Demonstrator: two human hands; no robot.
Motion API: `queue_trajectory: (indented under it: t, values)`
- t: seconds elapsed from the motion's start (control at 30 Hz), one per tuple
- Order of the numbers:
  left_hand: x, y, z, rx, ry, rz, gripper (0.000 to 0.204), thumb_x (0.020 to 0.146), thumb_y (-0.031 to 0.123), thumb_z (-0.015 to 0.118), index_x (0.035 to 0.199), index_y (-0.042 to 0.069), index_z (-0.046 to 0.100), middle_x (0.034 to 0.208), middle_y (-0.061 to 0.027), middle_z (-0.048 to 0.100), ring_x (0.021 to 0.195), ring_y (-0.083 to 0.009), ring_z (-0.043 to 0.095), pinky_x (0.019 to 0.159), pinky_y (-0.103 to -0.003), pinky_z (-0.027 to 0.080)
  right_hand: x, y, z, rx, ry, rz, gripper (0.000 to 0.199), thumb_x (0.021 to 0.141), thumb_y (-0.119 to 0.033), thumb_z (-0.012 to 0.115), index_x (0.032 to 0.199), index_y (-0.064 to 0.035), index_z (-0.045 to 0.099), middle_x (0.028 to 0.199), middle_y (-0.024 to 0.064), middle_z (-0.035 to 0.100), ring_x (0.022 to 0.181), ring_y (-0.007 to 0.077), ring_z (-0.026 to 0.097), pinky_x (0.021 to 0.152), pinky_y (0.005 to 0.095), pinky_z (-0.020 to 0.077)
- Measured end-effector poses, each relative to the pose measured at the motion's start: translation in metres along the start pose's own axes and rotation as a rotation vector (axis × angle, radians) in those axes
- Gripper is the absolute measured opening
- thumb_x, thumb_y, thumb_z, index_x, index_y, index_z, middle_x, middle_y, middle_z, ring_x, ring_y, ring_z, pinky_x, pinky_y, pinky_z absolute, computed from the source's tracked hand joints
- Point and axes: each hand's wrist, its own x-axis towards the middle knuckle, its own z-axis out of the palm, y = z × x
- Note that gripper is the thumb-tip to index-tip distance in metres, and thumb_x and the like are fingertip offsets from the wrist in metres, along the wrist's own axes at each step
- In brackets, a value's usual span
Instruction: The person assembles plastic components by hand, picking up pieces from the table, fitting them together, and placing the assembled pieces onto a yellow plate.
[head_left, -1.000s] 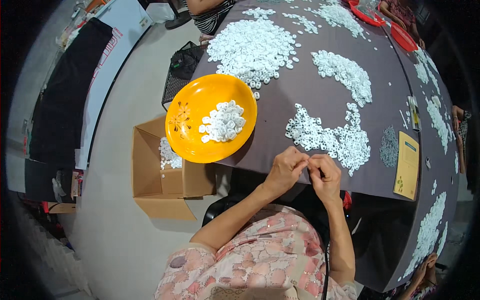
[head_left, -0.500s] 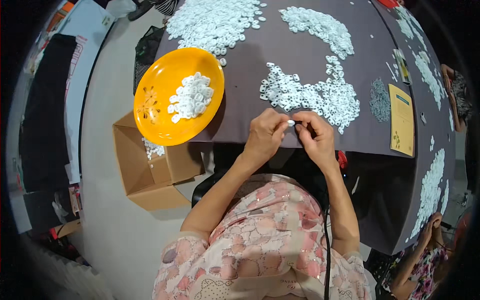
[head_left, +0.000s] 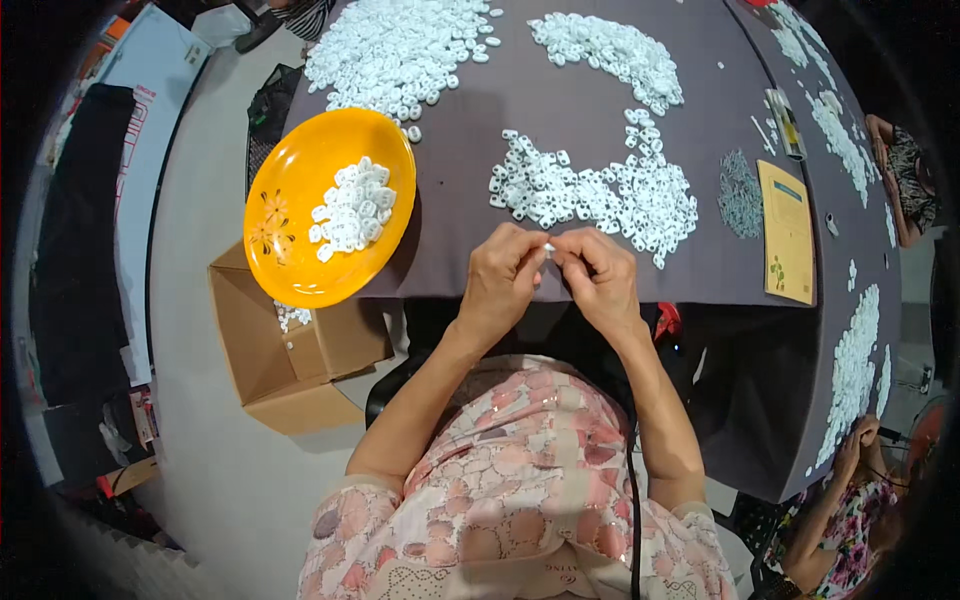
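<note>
My left hand (head_left: pixel 497 285) and my right hand (head_left: pixel 606 277) meet just over the table's near edge, fingertips almost touching. Pinched between them is a small white plastic piece (head_left: pixel 549 247), mostly covered by the fingers. Just beyond my hands lies a pile of small white pieces with dark holes (head_left: pixel 560 190). An orange oval bowl (head_left: pixel 290 180) stands at the table's left corner, and more white pieces (head_left: pixel 355 207) are heaped in it. Which hand bears most of the grip cannot be made out.
Larger white heaps (head_left: pixel 400 50) lie at the far left, with another curved heap (head_left: pixel 620 60) farther back. Tiny grey parts (head_left: pixel 740 195) sit beside a yellow booklet (head_left: pixel 787 235) on the right. An open cardboard box (head_left: pixel 300 365) stands below the bowl. Another person's hands (head_left: pixel 862 435) show at lower right.
The whole scene has shifted a little to the left as the view turned. My fingertips have closed in around the white piece, which shows less than before.
</note>
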Motion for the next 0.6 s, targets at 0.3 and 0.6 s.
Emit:
queue_trajectory:
  t: [0.3,0.6]
  values:
    - [0.011,-0.006,0.003,0.057,-0.004,0.04,0.018,0.077,-0.003,0.059,0.094,-0.002,0.061,0.077,-0.0051,0.054,0.057,-0.0095,0.054,0.051,-0.023,0.043,0.005,0.006,0.0,0.009,0.002,0.048,0.017,0.072,0.006,0.056,0.086,-0.002,0.062,0.07,0.0086,0.059,0.061,0.0203,0.056,0.056,0.0291,0.044]
    - [0.009,-0.008,-0.001,0.121,-0.001,0.135,0.02,0.076,-0.003,0.061,0.096,0.0,0.062,0.074,-0.0054,0.053,0.058,-0.0102,0.052,0.051,-0.023,0.042,0.004,0.002,-0.002,0.005,-0.019,0.007,0.019,0.071,0.008,0.054,0.087,-0.001,0.061,0.073,0.0094,0.058,0.064,0.0208,0.057,0.058,0.0293,0.0445]
